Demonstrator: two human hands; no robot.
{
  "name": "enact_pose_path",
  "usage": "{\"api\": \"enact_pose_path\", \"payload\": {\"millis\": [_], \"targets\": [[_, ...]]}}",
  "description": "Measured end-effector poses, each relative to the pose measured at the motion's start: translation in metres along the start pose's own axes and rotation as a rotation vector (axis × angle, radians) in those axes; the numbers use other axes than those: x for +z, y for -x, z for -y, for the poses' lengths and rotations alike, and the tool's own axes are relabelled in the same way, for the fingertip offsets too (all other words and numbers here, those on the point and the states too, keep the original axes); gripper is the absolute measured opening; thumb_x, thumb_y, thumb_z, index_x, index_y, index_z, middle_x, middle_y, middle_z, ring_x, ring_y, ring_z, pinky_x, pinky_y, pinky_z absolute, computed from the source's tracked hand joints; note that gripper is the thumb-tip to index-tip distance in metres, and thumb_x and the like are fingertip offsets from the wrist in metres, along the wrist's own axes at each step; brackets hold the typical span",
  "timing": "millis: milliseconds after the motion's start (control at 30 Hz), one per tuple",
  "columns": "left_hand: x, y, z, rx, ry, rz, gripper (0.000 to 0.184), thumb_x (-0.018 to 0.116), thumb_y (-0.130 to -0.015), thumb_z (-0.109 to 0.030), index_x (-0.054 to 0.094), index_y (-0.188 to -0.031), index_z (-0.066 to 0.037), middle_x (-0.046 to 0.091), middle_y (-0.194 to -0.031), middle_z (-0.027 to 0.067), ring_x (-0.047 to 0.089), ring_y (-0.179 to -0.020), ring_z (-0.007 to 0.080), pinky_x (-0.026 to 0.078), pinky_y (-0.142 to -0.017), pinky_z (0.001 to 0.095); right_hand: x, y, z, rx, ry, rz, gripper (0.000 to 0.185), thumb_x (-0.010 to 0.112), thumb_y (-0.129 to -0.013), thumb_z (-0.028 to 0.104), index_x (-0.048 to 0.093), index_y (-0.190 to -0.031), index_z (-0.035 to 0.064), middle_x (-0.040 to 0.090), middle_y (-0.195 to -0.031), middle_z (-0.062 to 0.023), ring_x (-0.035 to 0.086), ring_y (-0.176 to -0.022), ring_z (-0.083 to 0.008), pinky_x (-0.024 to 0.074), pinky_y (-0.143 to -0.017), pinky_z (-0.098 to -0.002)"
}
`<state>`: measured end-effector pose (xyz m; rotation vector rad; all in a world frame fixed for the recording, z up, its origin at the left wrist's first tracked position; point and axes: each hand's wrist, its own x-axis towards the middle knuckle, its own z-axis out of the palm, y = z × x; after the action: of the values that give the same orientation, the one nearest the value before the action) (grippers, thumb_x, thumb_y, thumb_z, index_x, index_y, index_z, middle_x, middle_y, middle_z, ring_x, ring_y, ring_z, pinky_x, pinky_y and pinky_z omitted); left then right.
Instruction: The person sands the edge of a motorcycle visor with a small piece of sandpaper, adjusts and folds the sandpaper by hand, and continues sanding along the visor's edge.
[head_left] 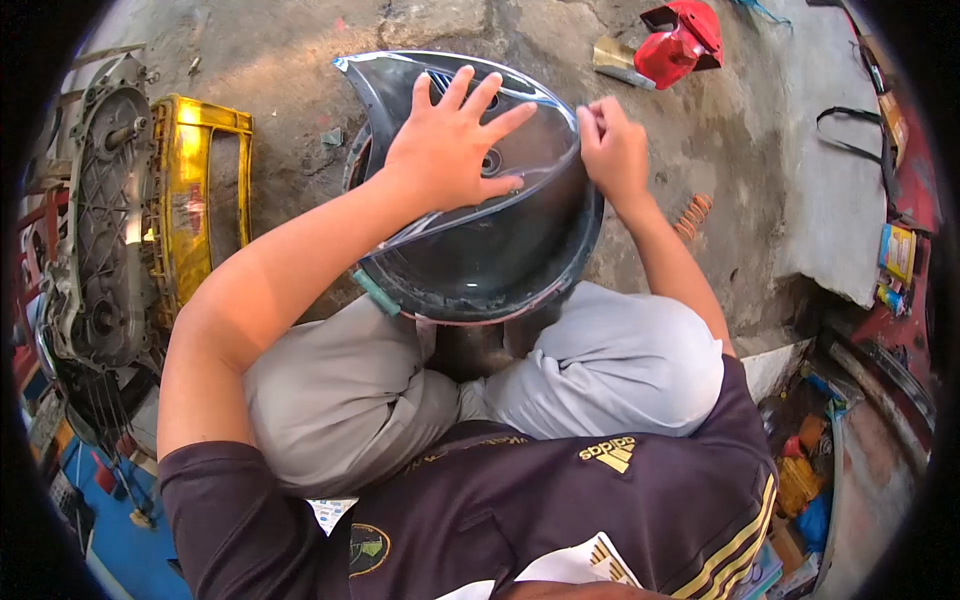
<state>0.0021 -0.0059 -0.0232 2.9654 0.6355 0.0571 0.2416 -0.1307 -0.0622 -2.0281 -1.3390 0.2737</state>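
A glossy, dark, see-through curved panel (545,180) with a pointed corner lies tilted over a round black basin (480,275). Its exact kind I cannot tell. My left hand (445,145) is flat on the panel, its fingers spread. At the panel's right edge, my right hand (615,150) is closed, with the fingers curled against the rim. The basin sits between my knees, and a teal strip (377,292) shows at its near left rim. The panel and my left hand cover the basin's far part.
On the left, a grey metal engine cover (105,210) stands beside a yellow plastic frame (180,200). A red plastic part (685,50) lies on the concrete floor at the far right, and an orange coil spring (692,215) rests nearer. Mixed parts (800,470) fill the lower right.
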Motion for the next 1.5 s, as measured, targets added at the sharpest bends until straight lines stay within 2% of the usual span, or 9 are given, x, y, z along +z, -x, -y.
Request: {"api": "enact_pose_path", "payload": {"millis": [400,600,667,800,900,1167,1267,1433,1500], "targets": [[-0.002,0.000,-0.001,-0.008,-0.002,0.013,0.089,0.070,-0.093,-0.072,0.042,-0.170,-0.038,0.042,-0.173,0.0160,0.039,-0.160,0.0422,0.030,-0.123,0.0714,0.001,-0.004,0.010,-0.066,0.037,-0.047,0.016,0.073,-0.102,0.016,0.065,-0.097,0.0027,0.071,-0.073,-0.0219,0.074,-0.069,-0.0432,0.0535,-0.061,-0.0502],[-0.004,0.001,-0.001,-0.011,0.006,0.011,0.088,0.070,-0.093,-0.072,0.043,-0.169,-0.037,0.042,-0.173,0.0159,0.037,-0.161,0.0421,0.030,-0.124,0.0717,-0.001,-0.002,0.002,-0.090,0.047,0.044,0.017,0.074,-0.103,0.017,0.066,-0.100,0.0025,0.072,-0.076,-0.0223,0.074,-0.071,-0.0445,0.0542,-0.062,-0.0518],[0.000,0.003,-0.004,-0.010,0.010,-0.003,0.088,0.070,-0.093,-0.072,0.044,-0.169,-0.037,0.043,-0.172,0.0159,0.037,-0.161,0.0421,0.029,-0.124,0.0712,0.002,-0.016,0.000,-0.172,0.029,0.012,0.017,0.074,-0.103,0.018,0.066,-0.100,0.0033,0.072,-0.076,-0.0219,0.074,-0.071,-0.0437,0.0545,-0.061,-0.0509],[-0.004,0.001,-0.001,-0.020,0.011,-0.002,0.088,0.070,-0.093,-0.072,0.043,-0.170,-0.037,0.043,-0.173,0.0161,0.037,-0.161,0.0424,0.028,-0.125,0.0709,-0.010,0.010,-0.005,-0.152,0.056,0.083,0.017,0.074,-0.103,0.018,0.066,-0.100,0.0024,0.073,-0.080,-0.0229,0.074,-0.073,-0.0450,0.0552,-0.062,-0.0509],[-0.003,0.001,-0.001,-0.021,-0.014,0.031,0.090,0.068,-0.094,-0.074,0.039,-0.171,-0.038,0.042,-0.174,0.0163,0.036,-0.162,0.0426,0.027,-0.126,0.0713,-0.012,0.013,-0.004,-0.186,0.019,0.084,0.018,0.073,-0.104,0.019,0.067,-0.101,0.0029,0.073,-0.080,-0.0232,0.074,-0.074,-0.0455,0.0556,-0.063,-0.0514],[-0.005,0.000,-0.001,-0.017,0.008,0.024,0.090,0.068,-0.094,-0.074,0.040,-0.171,-0.038,0.042,-0.174,0.0160,0.036,-0.161,0.0421,0.027,-0.126,0.0706,-0.016,0.002,-0.004,-0.203,0.043,0.099,0.018,0.073,-0.104,0.021,0.067,-0.100,0.0046,0.073,-0.079,-0.0228,0.074,-0.073,-0.0450,0.0549,-0.063,-0.0513],[-0.001,0.002,0.000,-0.020,-0.004,0.026,0.089,0.068,-0.094,-0.074,0.041,-0.170,-0.038,0.043,-0.173,0.0160,0.037,-0.161,0.0419,0.028,-0.125,0.0703,-0.017,0.008,-0.008,-0.100,0.014,0.136,0.019,0.074,-0.104,0.022,0.068,-0.099,0.0048,0.072,-0.079,-0.0221,0.074,-0.074,-0.0448,0.0548,-0.063,-0.0514],[-0.002,0.002,-0.001,-0.012,0.012,0.014,0.091,0.069,-0.093,-0.074,0.040,-0.171,-0.038,0.043,-0.173,0.0168,0.036,-0.162,0.0414,0.027,-0.126,0.0705,0.000,-0.018,-0.010,-0.238,0.009,0.050,0.017,0.077,-0.101,0.020,0.068,-0.100,0.0052,0.071,-0.075,-0.0204,0.073,-0.069,-0.0415,0.0541,-0.061,-0.0483],[-0.007,0.001,-0.001,-0.010,0.003,0.031,0.091,0.069,-0.093,-0.074,0.040,-0.171,-0.037,0.043,-0.173,0.0169,0.035,-0.162,0.0413,0.027,-0.126,0.0706,-0.005,-0.007,-0.013,-0.216,0.011,0.041,0.016,0.077,-0.101,0.020,0.069,-0.101,0.0055,0.070,-0.075,-0.0204,0.073,-0.068,-0.0415,0.0539,-0.061,-0.0487]]}}
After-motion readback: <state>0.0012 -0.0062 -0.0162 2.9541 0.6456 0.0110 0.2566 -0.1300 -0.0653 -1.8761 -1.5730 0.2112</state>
